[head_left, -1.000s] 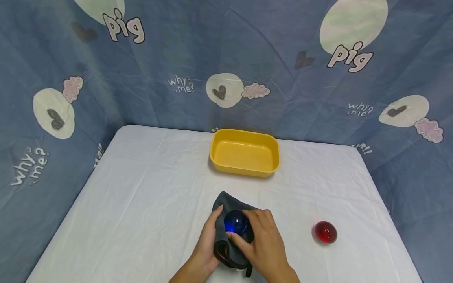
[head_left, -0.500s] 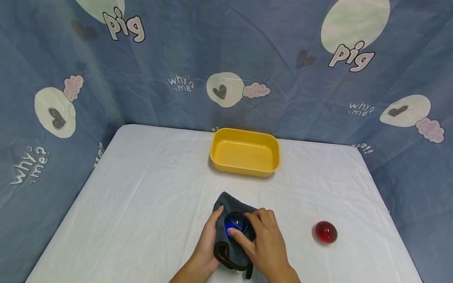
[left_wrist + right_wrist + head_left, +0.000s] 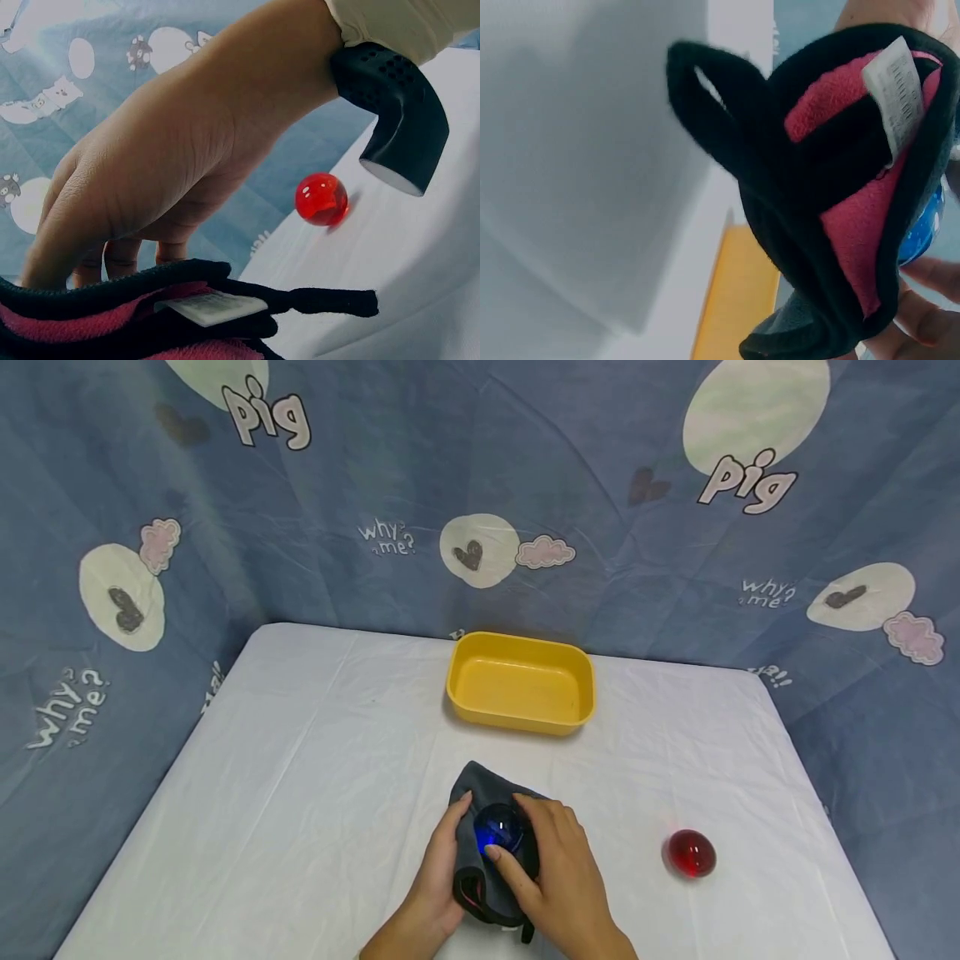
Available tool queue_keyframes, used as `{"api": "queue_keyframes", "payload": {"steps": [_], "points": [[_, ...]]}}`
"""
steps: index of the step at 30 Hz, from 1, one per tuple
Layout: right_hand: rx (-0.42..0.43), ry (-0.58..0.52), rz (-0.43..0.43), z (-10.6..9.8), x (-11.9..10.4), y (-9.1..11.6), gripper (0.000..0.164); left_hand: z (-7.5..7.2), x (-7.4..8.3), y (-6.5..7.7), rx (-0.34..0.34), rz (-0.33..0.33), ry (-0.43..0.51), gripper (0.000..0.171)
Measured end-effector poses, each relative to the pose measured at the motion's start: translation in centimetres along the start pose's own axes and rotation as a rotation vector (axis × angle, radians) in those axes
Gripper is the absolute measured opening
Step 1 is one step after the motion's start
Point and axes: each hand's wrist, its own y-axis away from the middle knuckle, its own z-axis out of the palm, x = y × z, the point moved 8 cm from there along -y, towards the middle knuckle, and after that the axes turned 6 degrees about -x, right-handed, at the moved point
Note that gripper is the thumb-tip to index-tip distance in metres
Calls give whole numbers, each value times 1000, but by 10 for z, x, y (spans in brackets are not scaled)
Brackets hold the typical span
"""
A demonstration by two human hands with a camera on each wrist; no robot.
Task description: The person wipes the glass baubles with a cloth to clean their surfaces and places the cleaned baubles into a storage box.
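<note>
translucent blue ball (image 3: 498,827), against folded pink-lined cloth (image 3: 487,785), pinched by right hand (image 3: 558,868); cloth clasped by left hand (image 3: 438,868). likely hazard: slip and roll-off, from any loosened right-hand pinch.

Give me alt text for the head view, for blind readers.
The left hand grips a folded gray cloth while the right hand holds a blue ball against it. A red ball lies to the right; a yellow tray sits farther back.

Head cam: high, facing forward-down over tabletop (image 3: 322,777). Wrist cams: both close on cloth (image 3: 840,172), right rolled sideways. Head, left wrist share red ball (image 3: 321,199).
</note>
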Motion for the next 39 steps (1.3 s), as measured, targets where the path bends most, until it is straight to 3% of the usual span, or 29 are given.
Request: {"api": "queue_keyframes", "payload": {"steps": [3,13,16,23,30,39], "points": [[15,-26,-22,-2,-2,1,46,0,0,0,0,-6,3,79],[34,-200,59,-4,7,-4,20,-2,-5,1,21,-47,16,80],[45,-160,39,-3,5,-3,24,-1,-4,1,17,-43,14,80],[25,-46,-33,3,-2,1,58,0,1,-1,13,-9,21,80],[45,-23,-19,2,0,-1,53,-1,-3,1,22,-26,20,82],[55,-3,65,2,7,-2,43,-2,-4,1,27,-47,-1,83]]}}
